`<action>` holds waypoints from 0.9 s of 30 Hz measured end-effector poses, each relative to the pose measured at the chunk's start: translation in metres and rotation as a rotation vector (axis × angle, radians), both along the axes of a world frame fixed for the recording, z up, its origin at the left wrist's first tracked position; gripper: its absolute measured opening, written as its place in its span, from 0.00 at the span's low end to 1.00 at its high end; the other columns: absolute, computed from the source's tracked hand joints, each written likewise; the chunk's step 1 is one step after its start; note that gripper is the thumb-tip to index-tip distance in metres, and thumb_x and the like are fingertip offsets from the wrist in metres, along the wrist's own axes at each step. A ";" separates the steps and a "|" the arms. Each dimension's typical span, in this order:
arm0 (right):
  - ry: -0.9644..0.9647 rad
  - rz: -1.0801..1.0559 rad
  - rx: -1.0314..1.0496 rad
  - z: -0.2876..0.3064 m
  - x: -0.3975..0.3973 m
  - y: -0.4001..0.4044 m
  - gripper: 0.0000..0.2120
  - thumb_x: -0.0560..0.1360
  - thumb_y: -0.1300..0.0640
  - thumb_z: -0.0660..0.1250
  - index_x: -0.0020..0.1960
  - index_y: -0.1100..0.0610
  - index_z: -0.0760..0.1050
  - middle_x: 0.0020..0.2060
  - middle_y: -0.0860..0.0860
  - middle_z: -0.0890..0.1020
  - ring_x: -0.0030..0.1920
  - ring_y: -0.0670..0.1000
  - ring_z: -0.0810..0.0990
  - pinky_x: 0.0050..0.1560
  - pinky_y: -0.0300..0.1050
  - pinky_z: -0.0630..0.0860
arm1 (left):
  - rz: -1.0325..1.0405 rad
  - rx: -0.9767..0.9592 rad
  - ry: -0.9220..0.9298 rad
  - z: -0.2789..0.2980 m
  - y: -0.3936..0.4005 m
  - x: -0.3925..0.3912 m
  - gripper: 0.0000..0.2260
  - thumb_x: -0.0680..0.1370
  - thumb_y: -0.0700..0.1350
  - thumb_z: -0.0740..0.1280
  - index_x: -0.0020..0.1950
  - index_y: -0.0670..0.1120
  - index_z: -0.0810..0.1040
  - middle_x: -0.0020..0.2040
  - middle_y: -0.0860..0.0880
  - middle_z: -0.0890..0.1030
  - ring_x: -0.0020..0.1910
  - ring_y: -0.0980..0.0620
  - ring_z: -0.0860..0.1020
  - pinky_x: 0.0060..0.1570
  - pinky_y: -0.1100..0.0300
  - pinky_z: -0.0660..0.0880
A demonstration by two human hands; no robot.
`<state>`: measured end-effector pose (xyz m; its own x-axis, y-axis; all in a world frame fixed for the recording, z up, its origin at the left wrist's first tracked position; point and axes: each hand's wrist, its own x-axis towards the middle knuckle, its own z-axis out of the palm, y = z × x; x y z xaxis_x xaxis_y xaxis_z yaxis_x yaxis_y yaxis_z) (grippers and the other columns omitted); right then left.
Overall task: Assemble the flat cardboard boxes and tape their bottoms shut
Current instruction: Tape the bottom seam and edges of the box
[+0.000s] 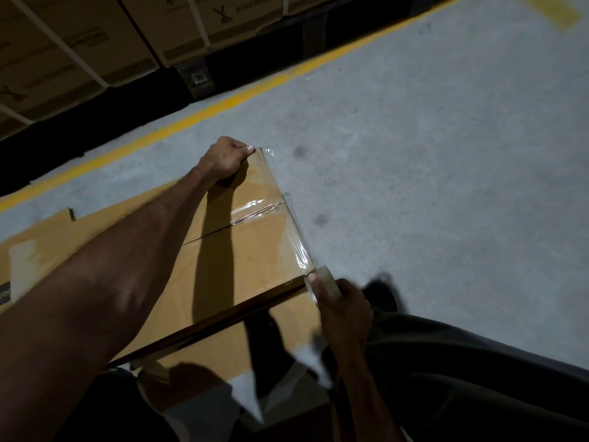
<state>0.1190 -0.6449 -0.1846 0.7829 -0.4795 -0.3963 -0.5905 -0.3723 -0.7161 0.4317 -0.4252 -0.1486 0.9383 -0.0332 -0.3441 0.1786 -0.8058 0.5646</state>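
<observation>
A brown cardboard box [255, 250] stands on the floor with its flaps closed upward. Clear tape [299, 247] runs along its right edge, and a short strip [255, 209] crosses the centre seam. My left hand [224, 161] is at the far right corner, thumb pressing the tape's end down there. My right hand [342, 309] grips a roll of clear tape [322, 283] at the near right corner, where the tape leaves the box.
Flat cardboard [41, 247] lies on the grey concrete floor [446, 154] to the left, under the box. A yellow floor line [223, 105] runs diagonally behind. Strapped cartons [79, 49] on a dark pallet stand beyond it. My dark trouser leg [478, 378] fills the lower right.
</observation>
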 end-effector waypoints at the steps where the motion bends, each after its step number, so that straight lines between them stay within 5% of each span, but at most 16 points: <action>1: 0.018 0.003 0.015 -0.001 0.001 -0.001 0.29 0.72 0.23 0.66 0.35 0.49 0.76 0.29 0.45 0.80 0.35 0.47 0.80 0.48 0.49 0.77 | 0.030 0.028 -0.051 -0.003 0.000 -0.006 0.22 0.84 0.59 0.63 0.33 0.49 0.75 0.31 0.50 0.74 0.34 0.48 0.73 0.47 0.47 0.76; 4: 0.064 0.015 0.055 0.000 0.005 -0.003 0.30 0.71 0.21 0.64 0.36 0.48 0.77 0.29 0.45 0.81 0.35 0.46 0.80 0.45 0.47 0.76 | 0.110 0.045 -0.191 -0.007 -0.003 -0.032 0.21 0.79 0.62 0.66 0.60 0.49 0.86 0.58 0.47 0.86 0.60 0.44 0.82 0.65 0.44 0.76; 7: 0.082 0.020 0.078 0.001 0.009 -0.005 0.31 0.71 0.22 0.65 0.35 0.50 0.76 0.30 0.46 0.80 0.36 0.49 0.81 0.45 0.48 0.76 | 0.197 0.015 -0.259 0.002 -0.009 -0.069 0.27 0.79 0.57 0.71 0.75 0.45 0.76 0.72 0.43 0.76 0.72 0.44 0.72 0.70 0.55 0.66; 10: 0.027 0.025 0.072 0.001 0.007 -0.001 0.29 0.74 0.27 0.67 0.34 0.52 0.72 0.30 0.49 0.78 0.35 0.49 0.78 0.41 0.50 0.75 | 0.231 0.014 -0.227 0.016 -0.015 -0.112 0.30 0.81 0.54 0.71 0.80 0.46 0.69 0.79 0.42 0.65 0.78 0.43 0.64 0.74 0.54 0.62; 14: -0.053 -0.092 0.157 -0.001 0.000 0.004 0.32 0.70 0.25 0.71 0.32 0.52 0.68 0.27 0.48 0.71 0.32 0.51 0.72 0.41 0.54 0.76 | 0.095 0.021 -0.211 0.043 -0.020 -0.174 0.27 0.81 0.53 0.71 0.79 0.47 0.71 0.79 0.42 0.63 0.74 0.43 0.68 0.72 0.50 0.66; 17: 0.009 -0.048 0.150 0.005 -0.003 0.001 0.32 0.70 0.25 0.71 0.35 0.53 0.71 0.30 0.49 0.76 0.37 0.54 0.77 0.48 0.54 0.76 | -0.098 0.014 -0.172 0.073 -0.013 -0.211 0.25 0.81 0.53 0.70 0.77 0.49 0.74 0.76 0.45 0.67 0.68 0.52 0.69 0.65 0.53 0.69; 22: -0.028 -0.050 -0.003 0.034 -0.015 -0.004 0.21 0.73 0.31 0.71 0.56 0.45 0.77 0.52 0.44 0.80 0.57 0.51 0.79 0.64 0.58 0.71 | -0.250 -0.030 -0.022 0.136 0.022 -0.237 0.14 0.81 0.53 0.72 0.65 0.51 0.83 0.61 0.53 0.84 0.55 0.59 0.81 0.59 0.50 0.80; 27: -0.210 0.191 -0.104 0.089 -0.021 0.052 0.07 0.79 0.44 0.71 0.46 0.45 0.77 0.42 0.42 0.80 0.48 0.49 0.79 0.63 0.54 0.68 | -0.217 0.098 0.003 0.178 0.085 -0.265 0.15 0.81 0.54 0.71 0.64 0.48 0.84 0.56 0.53 0.85 0.51 0.55 0.82 0.53 0.55 0.77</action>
